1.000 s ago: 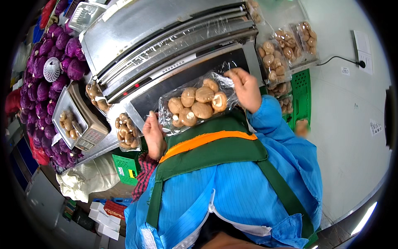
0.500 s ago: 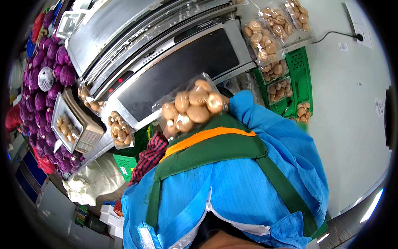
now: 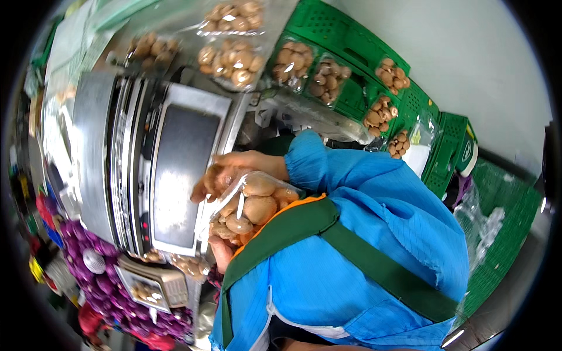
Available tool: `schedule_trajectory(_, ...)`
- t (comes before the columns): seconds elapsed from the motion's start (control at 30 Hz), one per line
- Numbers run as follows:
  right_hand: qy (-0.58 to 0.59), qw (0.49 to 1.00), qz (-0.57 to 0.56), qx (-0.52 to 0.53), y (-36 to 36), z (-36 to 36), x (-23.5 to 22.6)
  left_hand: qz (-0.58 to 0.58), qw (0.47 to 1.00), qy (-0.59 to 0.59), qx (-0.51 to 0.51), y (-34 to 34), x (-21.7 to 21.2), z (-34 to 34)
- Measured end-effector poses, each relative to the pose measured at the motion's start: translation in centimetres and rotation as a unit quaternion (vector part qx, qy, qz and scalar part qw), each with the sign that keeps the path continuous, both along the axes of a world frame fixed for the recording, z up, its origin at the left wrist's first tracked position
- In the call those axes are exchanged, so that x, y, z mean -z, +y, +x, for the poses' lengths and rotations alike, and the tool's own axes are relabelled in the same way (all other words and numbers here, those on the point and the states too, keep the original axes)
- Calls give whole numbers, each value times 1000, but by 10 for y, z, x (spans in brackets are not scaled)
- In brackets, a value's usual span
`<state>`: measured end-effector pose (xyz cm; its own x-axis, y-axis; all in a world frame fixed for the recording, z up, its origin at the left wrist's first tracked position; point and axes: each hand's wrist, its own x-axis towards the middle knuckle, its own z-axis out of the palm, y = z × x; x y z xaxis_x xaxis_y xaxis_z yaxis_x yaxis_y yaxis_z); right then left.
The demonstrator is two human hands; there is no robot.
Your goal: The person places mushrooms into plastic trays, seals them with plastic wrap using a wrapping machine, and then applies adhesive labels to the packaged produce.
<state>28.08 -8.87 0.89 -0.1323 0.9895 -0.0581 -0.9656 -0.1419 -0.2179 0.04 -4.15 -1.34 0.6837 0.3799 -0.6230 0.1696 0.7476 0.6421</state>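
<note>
Close to my chest is a clear plastic-wrapped pack of brown mushrooms [image 3: 257, 210]. My left hand [image 3: 221, 253] grips its lower left edge; only part of this hand shows beside the checked cuff. My right hand [image 3: 229, 171] lies along the pack's far side, its fingers apart and bent downward, some hidden behind the film. Just left of my hands is a metal wrapping machine with a dark flat plate [image 3: 186, 167].
Wrapped mushroom packs [image 3: 234, 61] lie on the counter beyond the machine. Green crates [image 3: 345, 35] at the right hold several more packs. A scale [image 3: 175, 286] bearing a mushroom pack stands lower left, near heaped purple vegetables [image 3: 105, 284].
My view has swung right, bringing more crates into sight. The mushroom pack remains at my chest. My right hand, hidden behind the pack before, now shows beyond it.
</note>
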Motion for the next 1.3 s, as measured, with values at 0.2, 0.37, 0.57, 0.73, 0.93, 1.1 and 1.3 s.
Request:
schedule_trajectory(0.2, -68, 966, 32, 248, -98, 42, 37, -15, 995, 88, -54, -12, -30, 125)
schedule_trajectory(0.37, -251, 880, -199, 350, -144, 88, 27, -7, 988, -59, 144, -42, 15, 227)
schedule_trajectory(0.57, -173, 801, -262, 510, -179, 274, 139, 57, 938, -45, 338, -89, 4, 318)
schedule_trajectory(0.73, -318, 700, -348, 536, -178, 381, 244, 46, 939, -8, 341, -121, 36, 352)
schedule_trajectory(0.93, -535, 536, -540, 365, -202, 402, 270, 61, 905, 27, 421, -152, 68, 388)
schedule_trajectory(1.1, -568, 447, -559, 406, -354, 371, 169, 178, 862, -49, 473, -188, 102, 470)
schedule_trajectory(1.3, -474, 287, -737, 386, -530, 322, 240, 362, 797, -144, 462, -278, 202, 594)
